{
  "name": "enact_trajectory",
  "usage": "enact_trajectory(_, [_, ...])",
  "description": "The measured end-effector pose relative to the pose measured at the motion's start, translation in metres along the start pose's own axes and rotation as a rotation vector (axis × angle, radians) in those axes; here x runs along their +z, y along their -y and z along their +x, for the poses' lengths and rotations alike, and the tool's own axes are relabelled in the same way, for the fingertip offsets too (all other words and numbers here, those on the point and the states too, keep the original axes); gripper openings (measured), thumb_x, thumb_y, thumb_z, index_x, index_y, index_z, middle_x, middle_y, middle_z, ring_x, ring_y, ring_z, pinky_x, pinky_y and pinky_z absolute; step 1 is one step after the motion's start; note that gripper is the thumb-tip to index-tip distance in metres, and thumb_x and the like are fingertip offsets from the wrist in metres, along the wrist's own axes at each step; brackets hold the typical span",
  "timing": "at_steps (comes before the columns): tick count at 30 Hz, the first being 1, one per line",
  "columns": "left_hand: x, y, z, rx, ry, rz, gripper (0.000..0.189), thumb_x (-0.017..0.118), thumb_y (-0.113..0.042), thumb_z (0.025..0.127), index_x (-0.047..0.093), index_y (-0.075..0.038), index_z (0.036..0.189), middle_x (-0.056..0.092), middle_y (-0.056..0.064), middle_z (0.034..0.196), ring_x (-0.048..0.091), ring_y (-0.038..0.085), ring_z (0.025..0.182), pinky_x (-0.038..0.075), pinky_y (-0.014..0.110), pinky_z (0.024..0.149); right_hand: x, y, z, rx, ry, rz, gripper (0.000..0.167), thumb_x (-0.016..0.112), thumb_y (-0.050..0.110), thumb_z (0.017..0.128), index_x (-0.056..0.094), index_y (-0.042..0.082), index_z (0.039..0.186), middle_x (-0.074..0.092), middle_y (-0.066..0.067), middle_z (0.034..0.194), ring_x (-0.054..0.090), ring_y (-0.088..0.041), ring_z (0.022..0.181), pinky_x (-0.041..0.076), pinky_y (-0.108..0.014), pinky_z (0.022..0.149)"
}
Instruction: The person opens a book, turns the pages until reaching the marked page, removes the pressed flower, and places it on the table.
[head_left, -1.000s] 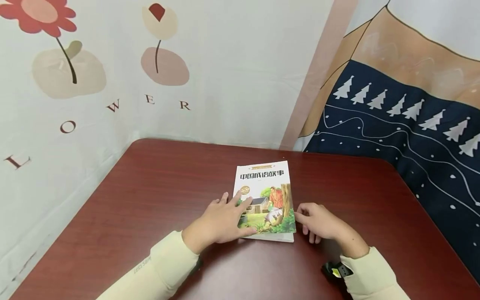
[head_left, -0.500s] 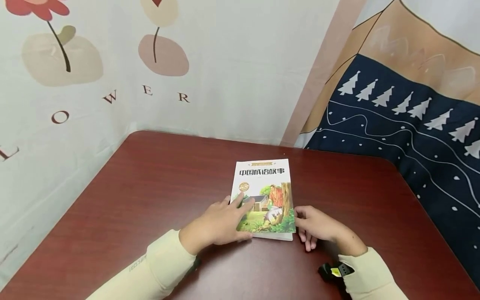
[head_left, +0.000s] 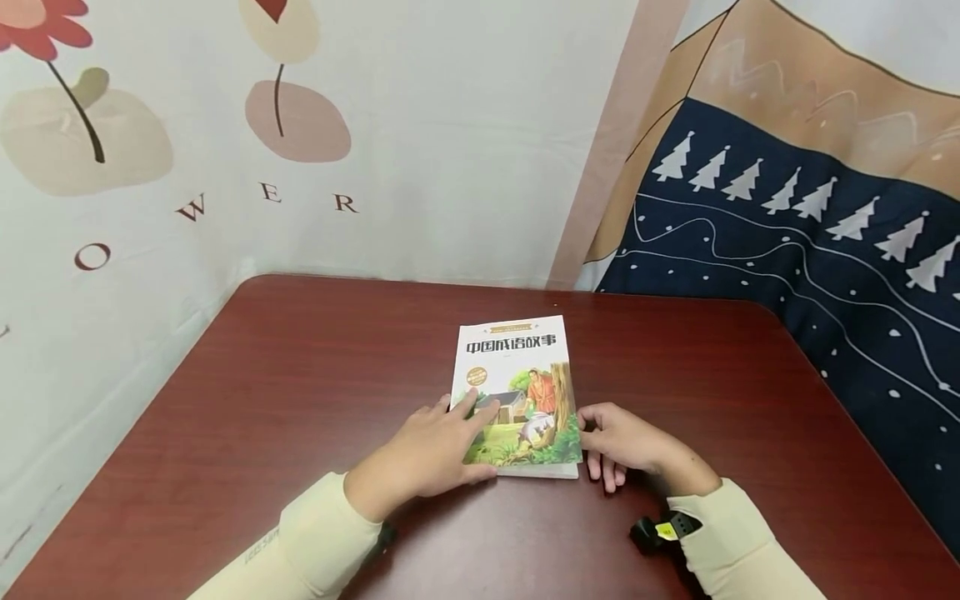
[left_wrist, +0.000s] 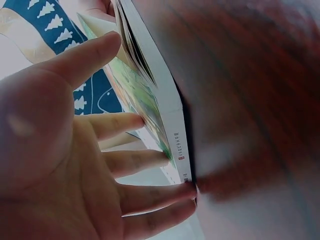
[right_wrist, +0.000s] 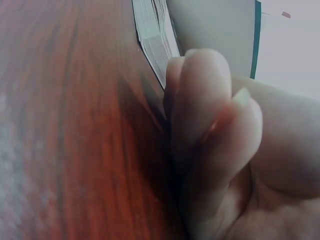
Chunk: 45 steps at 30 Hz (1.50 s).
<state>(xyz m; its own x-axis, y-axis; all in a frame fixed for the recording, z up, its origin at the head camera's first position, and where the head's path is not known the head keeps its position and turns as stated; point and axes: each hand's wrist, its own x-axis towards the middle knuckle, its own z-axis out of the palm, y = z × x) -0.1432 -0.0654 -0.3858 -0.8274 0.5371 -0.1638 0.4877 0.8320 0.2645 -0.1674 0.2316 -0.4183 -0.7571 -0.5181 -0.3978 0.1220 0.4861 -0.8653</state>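
A paperback book (head_left: 517,392) with Chinese characters and a painted scene on its cover lies face up on the dark red table. My left hand (head_left: 427,450) rests along its left side, fingers spread over the cover and spine. In the left wrist view those fingers (left_wrist: 145,200) reach across the spine, and the book (left_wrist: 170,110) shows a gap between its front cover and the pages. At the right edge my right hand (head_left: 622,437) has its thumb and index finger on the cover's edge. Its other fingers (right_wrist: 200,100) curl beside the page block (right_wrist: 155,37) in the right wrist view.
The reddish-brown table (head_left: 315,358) surrounds the book. A pale curtain (head_left: 450,167) with flower prints stands behind it, and a navy cloth (head_left: 750,250) with white trees hangs to the right. A black device (head_left: 663,531) is strapped at the right wrist.
The head view shifts a little, so the book and both hands appear slightly farther left. The left hand stays on the book, and the right hand remains at its right edge.
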Motion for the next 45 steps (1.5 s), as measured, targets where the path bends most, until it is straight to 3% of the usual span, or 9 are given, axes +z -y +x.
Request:
enact_trajectory(6, [-0.002,-0.001,0.002,0.122,-0.073,0.066,0.072,0.066,-0.051,0.092,0.038,-0.028,0.155,0.042,0.011,0.158,0.039,0.043,0.144,0.036,0.061,0.113,-0.001,0.0,0.002,0.003,-0.017,0.002,0.019,0.054,0.014,0.101,0.052,-0.001,0.09,0.063,-0.008,0.056,0.061,-0.014,0.038,0.047,-0.025,0.036])
enact_trajectory(14, [-0.01,-0.002,0.001,0.26,-0.253,0.112,0.068,0.07,-0.046,0.09,0.047,-0.025,0.15,0.059,0.002,0.144,0.058,0.027,0.129,0.05,0.049,0.098,0.0,-0.002,0.003,0.024,-0.036,-0.006,0.02,0.057,0.017,0.1,0.053,-0.001,0.09,0.062,-0.006,0.056,0.059,-0.012,0.037,0.046,-0.024,0.036])
enact_trajectory(19, [-0.016,0.0,-0.001,0.278,-0.296,0.081,0.067,0.071,-0.046,0.09,0.048,-0.025,0.15,0.06,0.0,0.143,0.058,0.025,0.13,0.048,0.049,0.1,0.001,-0.003,0.004,0.038,-0.052,-0.017,0.028,0.062,0.027,0.099,0.054,0.002,0.09,0.063,-0.006,0.056,0.059,-0.012,0.036,0.046,-0.024,0.036])
enact_trajectory(29, [-0.028,0.004,-0.007,0.3,-0.375,0.081,0.07,0.072,-0.046,0.09,0.044,-0.027,0.151,0.06,-0.001,0.141,0.058,0.023,0.131,0.049,0.047,0.101,0.003,-0.005,0.006,0.034,-0.053,-0.014,0.029,0.064,0.028,0.098,0.054,0.003,0.088,0.064,-0.006,0.056,0.059,-0.012,0.036,0.046,-0.024,0.036])
enact_trajectory(37, [-0.041,0.004,-0.014,0.293,-0.434,0.053,0.083,0.071,-0.045,0.091,0.028,-0.025,0.159,0.064,0.002,0.135,0.061,0.017,0.124,0.049,0.043,0.1,0.003,-0.003,0.005,0.03,-0.053,-0.028,0.029,0.064,0.028,0.098,0.054,0.003,0.088,0.065,-0.007,0.057,0.059,-0.013,0.037,0.047,-0.024,0.036])
enact_trajectory(45, [-0.051,0.008,-0.017,0.415,-0.519,0.032,0.076,0.074,-0.037,0.09,0.037,-0.026,0.155,0.045,0.0,0.156,0.055,0.018,0.131,0.048,0.045,0.101,0.002,-0.001,0.001,0.035,-0.07,-0.042,0.029,0.065,0.028,0.098,0.055,0.002,0.088,0.065,-0.008,0.057,0.059,-0.013,0.037,0.047,-0.025,0.036])
